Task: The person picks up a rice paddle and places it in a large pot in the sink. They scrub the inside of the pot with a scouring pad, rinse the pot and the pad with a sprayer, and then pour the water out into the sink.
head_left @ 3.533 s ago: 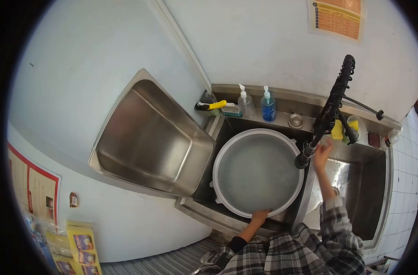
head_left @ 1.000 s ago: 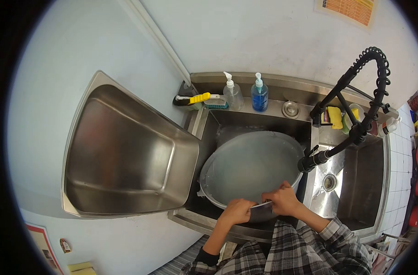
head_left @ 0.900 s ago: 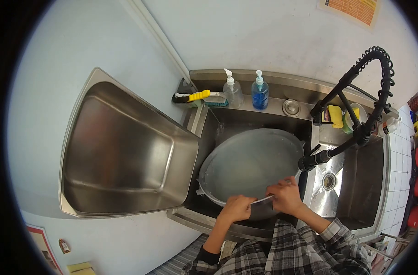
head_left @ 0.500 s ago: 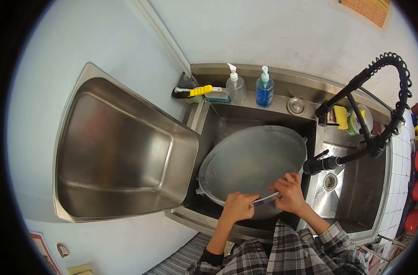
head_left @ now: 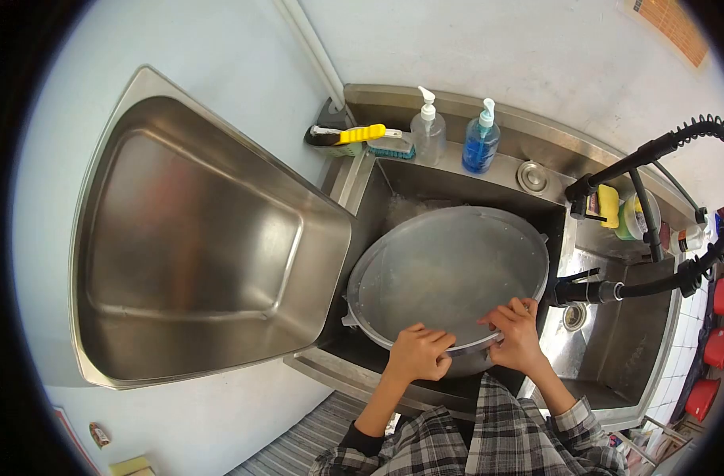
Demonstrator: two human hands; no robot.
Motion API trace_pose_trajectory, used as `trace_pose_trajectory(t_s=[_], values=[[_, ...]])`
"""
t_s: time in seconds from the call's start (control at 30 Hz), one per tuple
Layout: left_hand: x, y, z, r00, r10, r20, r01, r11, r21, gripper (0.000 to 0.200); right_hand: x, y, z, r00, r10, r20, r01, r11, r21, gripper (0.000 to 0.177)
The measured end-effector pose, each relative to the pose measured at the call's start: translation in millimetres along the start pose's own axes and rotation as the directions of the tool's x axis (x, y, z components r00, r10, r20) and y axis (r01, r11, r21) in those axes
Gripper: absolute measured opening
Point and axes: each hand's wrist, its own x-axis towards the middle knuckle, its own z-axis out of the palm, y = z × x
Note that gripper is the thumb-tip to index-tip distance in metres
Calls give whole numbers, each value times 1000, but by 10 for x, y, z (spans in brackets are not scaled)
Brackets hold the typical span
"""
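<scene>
A large metal pot [head_left: 470,364] full of cloudy water [head_left: 449,266] sits in the left sink basin [head_left: 477,178], its near side toward me. My left hand [head_left: 417,354] grips the near rim, fingers curled over the edge. Farther right along that same rim, my right hand [head_left: 516,336] is closed around it too, with fingertips over the inside. The pot's underside and part of each thumb are hidden.
A big stainless steel tub [head_left: 211,230] stands left of the sink. A yellow-handled brush [head_left: 362,133], a clear pump bottle [head_left: 428,135] and a blue soap bottle [head_left: 481,143] line the back ledge. The black spring faucet [head_left: 639,159] arches over the right basin [head_left: 616,349].
The camera view has shifted slightly, so the sink items appear farther right. Both hands keep their hold on the pot rim, and the pot itself shows no clear movement.
</scene>
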Motion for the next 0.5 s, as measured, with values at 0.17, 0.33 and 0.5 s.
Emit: trace_pose_trajectory(t_s=[0.17, 0.33, 0.5], values=[[-8, -3, -16, 1000, 16, -3, -16, 1000, -18, 16, 10, -7, -3, 1000, -2, 16, 2, 1000, -7, 35], [-21, -20, 17, 999, 27, -27, -27, 999, -24, 16, 17, -19, -11, 1000, 2, 20, -2, 1000, -22, 35], [-16, -9, 7, 1000, 3, 12, -3, 1000, -2, 18, 0, -12, -2, 1000, -6, 19, 7, 1000, -27, 34]])
